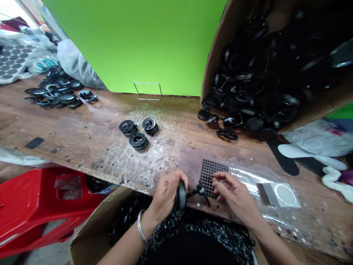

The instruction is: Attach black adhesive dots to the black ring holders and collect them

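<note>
Near the front edge of the table, my left hand point(169, 193) is wrapped round a black wheel-shaped part point(181, 197), whose thin stem ends in a smaller black piece point(201, 189) pointing right. My right hand point(230, 191) is over the right side of a sheet of small black dots point(208, 173); its thumb and fingers are bent close together, and anything between them is too small to make out. Three round black assemblies, a left one point(128, 127), a right one point(150, 125) and a front one point(138, 141), sit together on the wooden table point(91, 129).
A cardboard box point(217, 48) spills black parts at the right. Black discs point(59, 92) are heaped at the left. A green panel point(143, 44) stands behind. A small grey box point(278, 195) lies right, a red stool point(24, 206) left. Below is an open carton point(91, 224).
</note>
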`<state>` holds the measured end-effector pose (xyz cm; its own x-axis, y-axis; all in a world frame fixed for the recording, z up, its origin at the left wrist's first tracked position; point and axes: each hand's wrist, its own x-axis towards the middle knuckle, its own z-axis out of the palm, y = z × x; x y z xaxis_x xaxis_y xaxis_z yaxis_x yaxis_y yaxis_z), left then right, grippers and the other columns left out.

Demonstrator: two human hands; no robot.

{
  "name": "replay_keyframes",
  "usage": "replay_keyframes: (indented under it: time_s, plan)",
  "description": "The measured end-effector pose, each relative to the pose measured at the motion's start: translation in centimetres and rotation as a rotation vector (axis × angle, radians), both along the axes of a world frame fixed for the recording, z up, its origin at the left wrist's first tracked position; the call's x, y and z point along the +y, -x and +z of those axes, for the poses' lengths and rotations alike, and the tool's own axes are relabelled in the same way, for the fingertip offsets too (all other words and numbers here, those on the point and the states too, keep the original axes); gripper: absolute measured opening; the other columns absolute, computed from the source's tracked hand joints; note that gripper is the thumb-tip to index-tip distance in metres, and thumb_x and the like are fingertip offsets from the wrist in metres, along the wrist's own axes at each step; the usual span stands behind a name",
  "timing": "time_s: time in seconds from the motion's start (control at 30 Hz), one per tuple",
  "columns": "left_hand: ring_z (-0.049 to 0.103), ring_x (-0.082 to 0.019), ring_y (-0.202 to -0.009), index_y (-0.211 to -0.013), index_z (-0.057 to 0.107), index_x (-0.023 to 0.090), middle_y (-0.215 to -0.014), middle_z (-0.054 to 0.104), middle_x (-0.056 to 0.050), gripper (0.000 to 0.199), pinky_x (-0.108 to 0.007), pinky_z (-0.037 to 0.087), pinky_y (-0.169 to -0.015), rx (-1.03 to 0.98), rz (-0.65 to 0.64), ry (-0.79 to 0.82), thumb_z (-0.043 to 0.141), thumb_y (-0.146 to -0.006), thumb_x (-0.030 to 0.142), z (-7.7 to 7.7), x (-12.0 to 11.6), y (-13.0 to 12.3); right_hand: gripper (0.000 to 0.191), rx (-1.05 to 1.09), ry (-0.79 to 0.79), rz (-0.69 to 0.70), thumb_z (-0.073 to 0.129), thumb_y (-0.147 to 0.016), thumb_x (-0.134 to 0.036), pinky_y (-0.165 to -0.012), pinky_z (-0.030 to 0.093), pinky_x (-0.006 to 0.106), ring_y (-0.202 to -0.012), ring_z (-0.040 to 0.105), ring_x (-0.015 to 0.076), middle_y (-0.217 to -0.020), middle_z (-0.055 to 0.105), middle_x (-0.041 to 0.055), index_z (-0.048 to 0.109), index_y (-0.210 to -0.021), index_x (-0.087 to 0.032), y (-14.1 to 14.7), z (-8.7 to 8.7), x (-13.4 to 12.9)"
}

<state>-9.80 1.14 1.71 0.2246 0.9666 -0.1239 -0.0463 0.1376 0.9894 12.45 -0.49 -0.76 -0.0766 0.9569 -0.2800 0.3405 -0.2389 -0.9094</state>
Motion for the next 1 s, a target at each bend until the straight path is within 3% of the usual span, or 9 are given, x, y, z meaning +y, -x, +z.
replay_keyframes:
  time_s: [0.07, 0.17, 0.37, 0.5, 0.63, 0.73, 0.87, 1.0]
  plan:
    - [0.044, -0.013, -0.046, -0.065, 0.056, 0.019, -0.052, 0.051, -0.002, 0.066, -0.024, 0.038, -0.047, -0.16, 0.143, 0.192, 0.027, -0.089, 0.072, -0.6, 0.0, -0.7, 0.023, -0.334, -0.257, -0.052, 0.056, -0.088, -0.041, -0.068, 0.052, 0.033, -0.074, 0.061, 0.0181, -0.089, 0.062, 0.006, 0.062, -0.09, -0.019, -2.1, -0.7, 0.9]
    - [0.043, -0.012, -0.044, -0.066, 0.053, 0.019, -0.05, 0.048, 0.001, 0.065, -0.025, 0.045, -0.047, -0.324, 0.204, 0.369, 0.028, -0.087, 0.074, -0.9, 0.1, -1.6, 0.017, -0.618, -0.473, 0.015, 0.051, -0.089, -0.028, -0.07, 0.049, 0.032, -0.074, 0.06, 0.0183, -0.082, 0.06, 0.0048, 0.06, -0.078, -0.02, -4.2, -2.1, 1.7]
    - [0.044, -0.011, -0.043, -0.066, 0.059, 0.016, -0.05, 0.047, 0.002, 0.067, -0.024, 0.047, -0.043, -0.299, 0.226, 0.466, 0.038, -0.082, 0.077, -0.9, 0.4, -2.6, 0.016, -0.744, -0.537, 0.122, 0.048, -0.087, -0.019, -0.069, 0.046, 0.029, -0.076, 0.06, 0.0177, -0.082, 0.061, 0.0034, 0.06, -0.077, -0.02, -3.9, -3.1, 2.1]
    - [0.042, -0.009, -0.041, -0.058, 0.053, 0.016, -0.047, 0.045, 0.002, 0.064, -0.02, 0.039, -0.043, -0.263, 0.28, 0.388, 0.039, -0.086, 0.072, -1.2, 0.4, -3.3, 0.014, -0.807, -0.557, 0.136, 0.05, -0.083, -0.014, -0.068, 0.043, 0.03, -0.073, 0.056, 0.0189, -0.076, 0.057, 0.0025, 0.055, -0.072, -0.021, -3.5, -3.1, 2.6]
    - [0.044, -0.01, -0.045, -0.054, 0.049, 0.018, -0.048, 0.044, 0.003, 0.059, -0.022, 0.04, -0.049, -0.246, 0.383, 0.32, 0.04, -0.09, 0.064, -1.4, 0.3, -4.0, 0.015, -0.857, -0.614, 0.113, 0.049, -0.082, -0.013, -0.068, 0.042, 0.033, -0.075, 0.053, 0.0216, -0.074, 0.055, 0.0041, 0.052, -0.07, -0.021, -3.4, -3.4, 2.6]
    - [0.046, -0.011, -0.046, -0.054, 0.049, 0.019, -0.048, 0.045, 0.003, 0.056, -0.023, 0.04, -0.05, -0.237, 0.444, 0.301, 0.042, -0.089, 0.062, -1.6, 0.3, -4.2, 0.013, -0.843, -0.683, 0.078, 0.049, -0.085, -0.014, -0.074, 0.043, 0.035, -0.081, 0.053, 0.0226, -0.08, 0.056, 0.0059, 0.053, -0.074, -0.02, -2.9, -2.4, 1.7]
    - [0.043, -0.011, -0.041, -0.056, 0.05, 0.019, -0.045, 0.045, 0.003, 0.056, -0.023, 0.035, -0.044, -0.229, 0.476, 0.339, 0.043, -0.087, 0.065, -1.9, 0.3, -4.5, 0.008, -0.596, -0.875, -0.025, 0.054, -0.087, -0.015, -0.09, 0.043, 0.042, -0.1, 0.052, 0.0242, -0.097, 0.057, 0.0076, 0.056, -0.082, -0.02, -0.4, 0.8, -0.1]
    - [0.045, -0.011, -0.044, -0.058, 0.051, 0.019, -0.046, 0.046, 0.003, 0.055, -0.023, 0.036, -0.047, -0.206, 0.452, 0.349, 0.042, -0.088, 0.065, -2.0, 0.2, -5.0, 0.014, -0.403, -0.872, 0.046, 0.054, -0.085, -0.008, -0.094, 0.043, 0.045, -0.108, 0.05, 0.0244, -0.101, 0.056, 0.0073, 0.057, -0.079, -0.021, 3.4, 2.7, -1.4]
